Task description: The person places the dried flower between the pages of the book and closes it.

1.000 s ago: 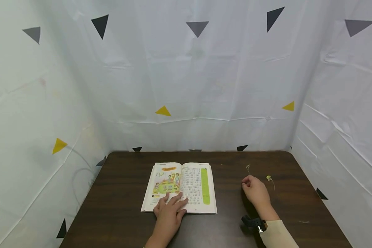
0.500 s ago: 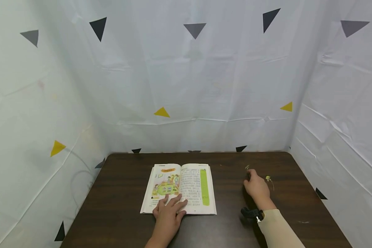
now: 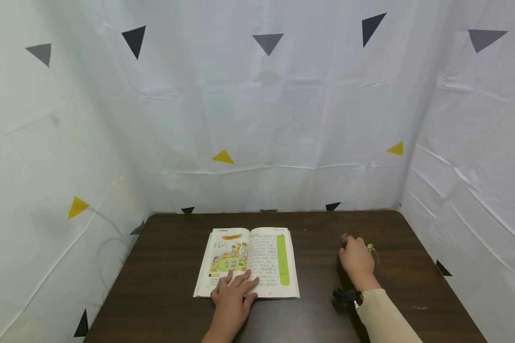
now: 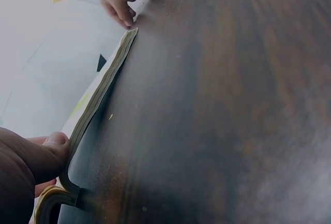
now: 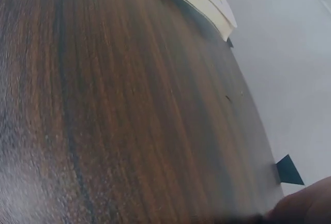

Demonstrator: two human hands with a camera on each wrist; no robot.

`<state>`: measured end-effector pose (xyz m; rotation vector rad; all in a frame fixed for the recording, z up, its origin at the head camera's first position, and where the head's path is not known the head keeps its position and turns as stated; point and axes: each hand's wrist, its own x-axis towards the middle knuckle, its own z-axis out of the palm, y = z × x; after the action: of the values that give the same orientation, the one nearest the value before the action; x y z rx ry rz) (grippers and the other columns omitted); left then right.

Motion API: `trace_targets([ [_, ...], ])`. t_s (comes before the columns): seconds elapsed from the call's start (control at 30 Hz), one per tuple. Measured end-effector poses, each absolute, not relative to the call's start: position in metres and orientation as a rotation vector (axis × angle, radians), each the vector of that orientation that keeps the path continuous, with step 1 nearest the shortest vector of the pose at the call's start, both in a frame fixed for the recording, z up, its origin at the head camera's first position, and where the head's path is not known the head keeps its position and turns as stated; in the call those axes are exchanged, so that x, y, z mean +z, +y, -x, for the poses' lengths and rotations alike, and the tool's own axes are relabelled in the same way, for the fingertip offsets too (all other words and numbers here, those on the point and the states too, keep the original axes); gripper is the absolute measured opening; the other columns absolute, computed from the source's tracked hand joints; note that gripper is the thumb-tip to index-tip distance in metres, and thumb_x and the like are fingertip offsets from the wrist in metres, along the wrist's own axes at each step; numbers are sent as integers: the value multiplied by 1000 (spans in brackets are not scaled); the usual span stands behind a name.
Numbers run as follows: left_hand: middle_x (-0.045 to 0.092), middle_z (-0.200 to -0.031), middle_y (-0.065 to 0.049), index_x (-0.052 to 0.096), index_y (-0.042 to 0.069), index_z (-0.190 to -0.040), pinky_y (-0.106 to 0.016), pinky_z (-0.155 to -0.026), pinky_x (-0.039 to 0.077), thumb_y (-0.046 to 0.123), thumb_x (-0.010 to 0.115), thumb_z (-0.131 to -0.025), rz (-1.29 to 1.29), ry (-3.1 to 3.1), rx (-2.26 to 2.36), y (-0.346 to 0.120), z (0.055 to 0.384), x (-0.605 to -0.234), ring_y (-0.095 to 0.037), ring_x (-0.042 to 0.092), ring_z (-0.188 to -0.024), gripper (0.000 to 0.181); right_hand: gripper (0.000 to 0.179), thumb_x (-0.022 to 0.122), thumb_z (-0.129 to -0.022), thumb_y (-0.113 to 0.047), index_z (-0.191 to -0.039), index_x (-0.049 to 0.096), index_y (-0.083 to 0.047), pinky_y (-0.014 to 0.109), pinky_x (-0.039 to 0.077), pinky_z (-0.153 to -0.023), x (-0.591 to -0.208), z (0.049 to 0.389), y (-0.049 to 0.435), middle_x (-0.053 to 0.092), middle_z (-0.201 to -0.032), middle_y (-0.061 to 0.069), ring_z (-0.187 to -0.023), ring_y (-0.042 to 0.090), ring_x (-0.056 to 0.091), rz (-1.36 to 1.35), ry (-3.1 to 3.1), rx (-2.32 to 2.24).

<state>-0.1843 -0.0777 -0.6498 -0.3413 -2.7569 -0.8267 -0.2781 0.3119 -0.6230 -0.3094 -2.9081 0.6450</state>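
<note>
An open book (image 3: pixel 269 259) with a colour picture on its left page lies on the dark table. My left hand (image 3: pixel 231 300) rests on the lower part of its pages, fingers spread; in the left wrist view the thumb (image 4: pixel 54 154) lies along the page edge. Farther right, my right hand (image 3: pixel 357 259) has curled fingers at a small dried flower (image 3: pixel 344 236) and seems to pinch it; its stem is hidden by the fingers. Beside that hand lies a second flower, a yellow one (image 3: pixel 371 247) with a thin stem. Only a blurred bit of right hand (image 5: pixel 305 206) shows in the right wrist view.
The dark wooden table (image 3: pixel 163 286) reaches back to a white curtain (image 3: pixel 266 105) with grey, black and yellow triangles. Curtains also stand at both sides. A black strap device (image 3: pixel 346 296) is worn at the right wrist.
My right hand has shifted slightly up and right, and its fingers now cover more of the dried flower. The left hand stays on the book. The head view has tilted slightly.
</note>
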Motion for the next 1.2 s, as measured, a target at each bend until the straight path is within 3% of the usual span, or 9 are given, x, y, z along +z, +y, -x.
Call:
trace_targets([
  [0.3, 70, -150, 3, 80, 35, -131, -71, -102, 26, 28, 88, -90, 354, -2716, -796, -77, 184, -651, -53, 46, -144, 42, 23, 66, -102, -12, -119, 76, 0, 61, 61, -80, -621, 278, 313, 75, -113, 25, -101, 46, 73, 369, -2868, 633],
  [0.37, 70, -150, 3, 80, 35, -131, -71, -101, 26, 28, 88, -90, 356, -2711, -792, -77, 185, -652, -53, 47, -144, 43, 19, 66, -102, -12, -112, 78, -1, 58, 61, -74, -621, 278, 313, 78, -109, 23, -95, 43, 75, 384, -2869, 637],
  [0.43, 71, -150, 3, 80, 35, -131, -71, -101, 26, 29, 88, -90, 356, -2712, -791, -77, 185, -652, -52, 47, -144, 42, 15, 66, -102, -13, -96, 78, -4, 52, 59, -64, -621, 278, 313, 78, -95, 18, -82, 36, 74, 399, -2867, 633],
  [0.53, 70, -151, 4, 79, 36, -132, -71, -102, 26, 29, 87, -91, 351, -2731, -796, -78, 185, -651, -52, 46, -145, 42, 34, 65, -100, -12, -66, 63, -11, 41, 45, -49, -618, 279, 312, 61, -66, 6, -61, 24, 58, 394, -2867, 618],
  [0.63, 69, -152, 4, 79, 36, -133, -71, -104, 25, 29, 87, -92, 342, -2751, -808, -78, 185, -651, -52, 45, -146, 42, 49, 66, -100, -12, -55, 46, -16, 38, 36, -47, -616, 281, 309, 46, -58, 0, -55, 21, 46, 381, -2871, 606],
  [0.73, 69, -152, 4, 79, 36, -133, -72, -105, 25, 29, 87, -92, 337, -2763, -811, -78, 186, -650, -51, 45, -147, 42, 44, 71, -99, -15, -57, 59, -10, 42, 42, -46, -617, 283, 308, 60, -60, 7, -55, 24, 57, 363, -2873, 596],
  [0.87, 69, -152, 4, 79, 36, -133, -72, -104, 25, 30, 87, -92, 343, -2752, -807, -79, 187, -650, -52, 45, -146, 42, 31, 72, -102, -19, -76, 76, -1, 47, 49, -48, -621, 288, 308, 73, -74, 18, -60, 31, 66, 358, -2915, 602],
  [0.97, 69, -151, 4, 79, 36, -133, -71, -104, 25, 31, 87, -92, 349, -2740, -809, -79, 189, -651, -52, 45, -146, 42, 33, 70, -103, -21, -80, 76, 1, 49, 50, -50, -624, 290, 310, 74, -76, 20, -62, 33, 68, 367, -2943, 604],
  [1.2, 69, -152, 3, 79, 35, -132, -72, -104, 24, 29, 87, -92, 347, -2745, -837, -79, 187, -650, -54, 45, -147, 42, 45, 67, -105, -23, -62, 65, -7, 43, 45, -50, -624, 285, 310, 66, -63, 11, -56, 27, 61, 369, -2957, 663],
])
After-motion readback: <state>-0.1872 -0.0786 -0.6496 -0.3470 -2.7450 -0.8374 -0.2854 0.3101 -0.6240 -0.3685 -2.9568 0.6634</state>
